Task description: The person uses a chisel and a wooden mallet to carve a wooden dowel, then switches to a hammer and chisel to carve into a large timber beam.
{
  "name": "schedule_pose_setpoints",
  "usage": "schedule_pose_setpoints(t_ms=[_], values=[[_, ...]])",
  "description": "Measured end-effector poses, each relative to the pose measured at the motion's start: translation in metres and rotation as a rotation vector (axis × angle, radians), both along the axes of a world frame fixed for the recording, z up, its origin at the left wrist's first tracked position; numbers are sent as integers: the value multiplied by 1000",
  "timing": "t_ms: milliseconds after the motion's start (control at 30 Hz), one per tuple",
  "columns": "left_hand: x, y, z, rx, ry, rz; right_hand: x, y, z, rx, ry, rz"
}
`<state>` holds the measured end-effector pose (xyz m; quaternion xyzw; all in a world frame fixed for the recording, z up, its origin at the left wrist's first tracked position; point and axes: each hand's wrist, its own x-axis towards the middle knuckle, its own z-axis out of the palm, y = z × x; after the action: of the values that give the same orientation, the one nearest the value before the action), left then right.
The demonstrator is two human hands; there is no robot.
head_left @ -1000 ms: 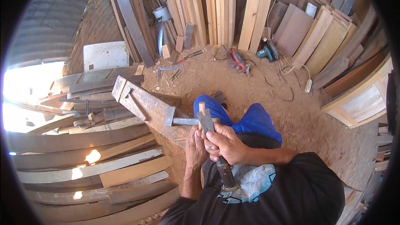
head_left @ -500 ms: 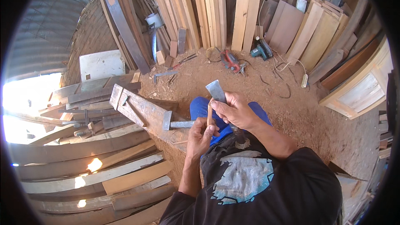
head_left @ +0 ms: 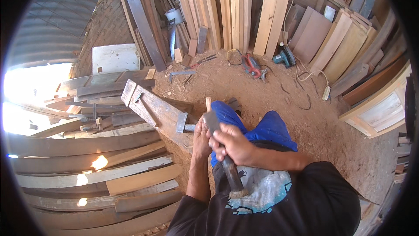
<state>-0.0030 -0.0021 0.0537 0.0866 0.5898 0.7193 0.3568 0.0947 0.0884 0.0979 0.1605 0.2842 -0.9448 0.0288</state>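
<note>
- Right hand (head_left: pixel 235 143): fingers curled closed around a chisel (head_left: pixel 233 175) at about the meeting of blade and dark handle; blade points up and away from the body, handle end in front of the black shirt (head_left: pixel 314 196). Contact with the shirt: cannot tell.
- Left hand (head_left: pixel 201 140): fingers drawn in around a slim wooden stick (head_left: pixel 208 103), just beside the right hand. Exact grip hidden behind blade and knuckles.
- Stick: upper end shows clear above the left fingers, in front of the blue trousers (head_left: pixel 273 129); lower part covered. Blade lies close against it; whether they touch, cannot tell.
- Hammer (head_left: pixel 181 122): on the plank worktop (head_left: pixel 163 113), head to the left; its handle runs behind the left hand, which blocks the rest.
- Worktop, far end: a cross strip and a thin slanting wooden piece (head_left: pixel 148 113).
- Left side: many stacked boards (head_left: pixel 139 179), a clamp (head_left: pixel 95 113) among them, a white panel (head_left: pixel 115 59) behind.
- Floor (head_left: pixel 227 83) ahead: metal square (head_left: pixel 181 73), red power tool (head_left: pixel 252 65), teal power saw (head_left: pixel 284 57), trailing cord (head_left: pixel 312 73).
- Beyond: upright timber (head_left: pixel 231 13) and a white bucket (head_left: pixel 174 16); right, a pale framed panel (head_left: pixel 379 108).
</note>
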Motion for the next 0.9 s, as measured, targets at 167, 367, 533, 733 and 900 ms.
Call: schedule_pose_setpoints(t_ms=[167, 367, 533, 733, 900], values=[[17, -17, 20, -324, 803, -79, 16, -4, 15, 74, 33, 55], [58, -41, -6, -305, 624, -254, 47, 25, 22, 135, 34, -189], [73, -101, -41, -402, 7, -52, 66, 73, 36, 186, 126, -399], [0, -17, -13, 70, 32, -66, -7, 26, -7, -3, 11, -137], [-4, -13, 2, -91, 475, 95, 0, -10, 1, 30, 49, 80]])
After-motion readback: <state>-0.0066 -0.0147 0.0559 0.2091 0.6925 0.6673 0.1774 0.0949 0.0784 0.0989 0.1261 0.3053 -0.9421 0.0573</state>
